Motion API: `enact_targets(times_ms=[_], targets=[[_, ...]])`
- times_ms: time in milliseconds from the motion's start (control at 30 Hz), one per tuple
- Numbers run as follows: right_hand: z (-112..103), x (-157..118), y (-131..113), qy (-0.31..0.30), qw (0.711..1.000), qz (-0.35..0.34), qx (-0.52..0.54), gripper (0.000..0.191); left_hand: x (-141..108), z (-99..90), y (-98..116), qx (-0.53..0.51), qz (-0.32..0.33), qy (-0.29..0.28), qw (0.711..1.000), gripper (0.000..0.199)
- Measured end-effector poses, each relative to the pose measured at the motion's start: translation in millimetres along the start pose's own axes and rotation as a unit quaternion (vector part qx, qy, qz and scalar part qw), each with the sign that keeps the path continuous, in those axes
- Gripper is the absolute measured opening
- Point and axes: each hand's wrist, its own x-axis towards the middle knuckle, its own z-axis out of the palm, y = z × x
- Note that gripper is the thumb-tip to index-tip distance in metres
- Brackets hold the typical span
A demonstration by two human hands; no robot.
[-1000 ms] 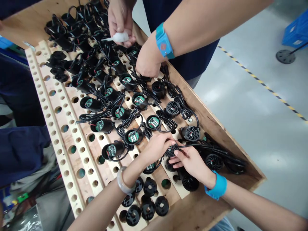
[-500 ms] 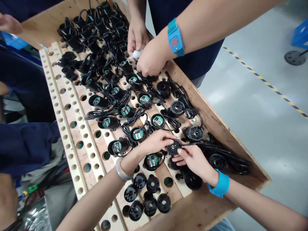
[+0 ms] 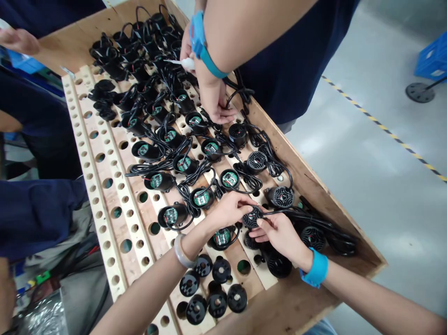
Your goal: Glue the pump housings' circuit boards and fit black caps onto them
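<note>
Both my hands hold one round black grille-topped unit (image 3: 252, 217), a small speaker or buzzer by its look, above the right side of the wooden tray. My left hand (image 3: 233, 209) pinches its left and far rim. On the near right, my right hand (image 3: 279, 232) closes thumb and fingers round its edge, and a black cable runs off to the right past it. Another grille-topped unit (image 3: 282, 197) stands just beyond my fingers. Left of my hands are open black housings with green circuit boards (image 3: 201, 197). The underside of the held unit is hidden.
Black round caps (image 3: 196, 309) sit at the near end. Bundled cables (image 3: 324, 223) lie along the tray's right wall (image 3: 314, 190). A co-worker's hand (image 3: 214, 100) reaches in from the far right, with a white-tipped bottle (image 3: 187, 63) nearby. Another person's hand (image 3: 21, 41) shows at the far left.
My hands keep the same hold on the grille-topped unit, nearly in place. The co-worker's forearm has swung left, and the bottle's thin white tip now shows farther from me. The view has shifted slightly.
</note>
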Motion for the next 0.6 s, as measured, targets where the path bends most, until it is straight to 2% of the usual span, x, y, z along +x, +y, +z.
enact_targets(times_ms=[167,367,600], targets=[[-1,1,2,-0.001,1.0,0.0,0.0,0.015,2,1.4,4,-0.013,-0.027,0.001,1.0,0.022],[-1,2,3,-0.001,1.0,-0.007,-0.006,0.022,7,5.8,0,0.022,0.009,0.04,0.999,0.015],[-2,1,3,-0.009,1.0,-0.017,0.001,0.041,10,13.8,-5,0.038,0.022,0.07,0.997,0.012]])
